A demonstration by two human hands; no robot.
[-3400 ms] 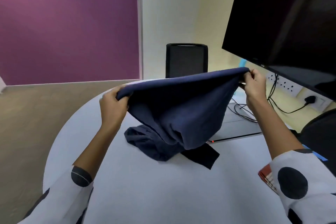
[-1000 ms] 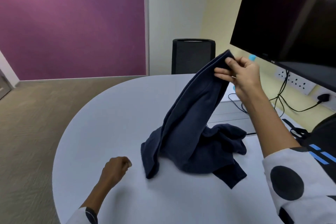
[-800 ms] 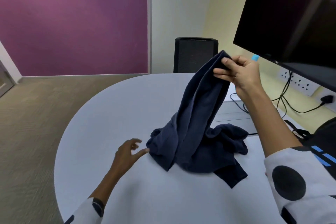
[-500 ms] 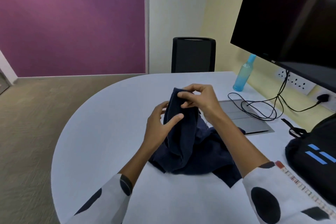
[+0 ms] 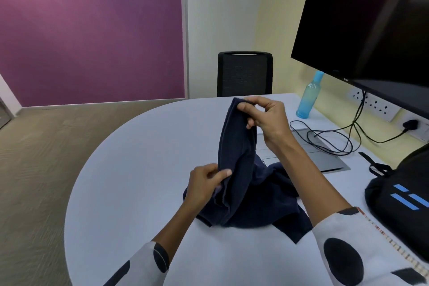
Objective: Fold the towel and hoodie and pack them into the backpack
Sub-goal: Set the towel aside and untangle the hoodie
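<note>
1. Head view: a navy blue garment (image 5: 243, 183), either the towel or the hoodie, I cannot tell which, sits bunched on the white rounded table (image 5: 130, 169), near the middle and slightly toward the right.
2. The right hand (image 5: 267, 121) is raised above the table and pinches the top edge of the garment between thumb and fingertips, so a strip of cloth hangs from it down into the heap.
3. The left hand (image 5: 204, 183) is lower and nearer, its thumb and fingers closed on a fold at the left side of the hanging strip, just above the heap.
4. Both forearms are bare, with white sleeves bearing large dark dots at the near edge.
5. The black backpack (image 5: 404, 202) with blue stripes stands at the right edge of the table, apart from the garment; whether it is open I cannot tell.
6. A closed grey laptop (image 5: 325, 155) lies on the table beyond the garment, with a coil of black cable (image 5: 329, 139) on top.
7. A light blue bottle (image 5: 310, 95) stands upright at the far right of the table, below a large dark monitor (image 5: 371, 25).
8. A black chair (image 5: 245, 74) stands at the far side of the table.
</note>
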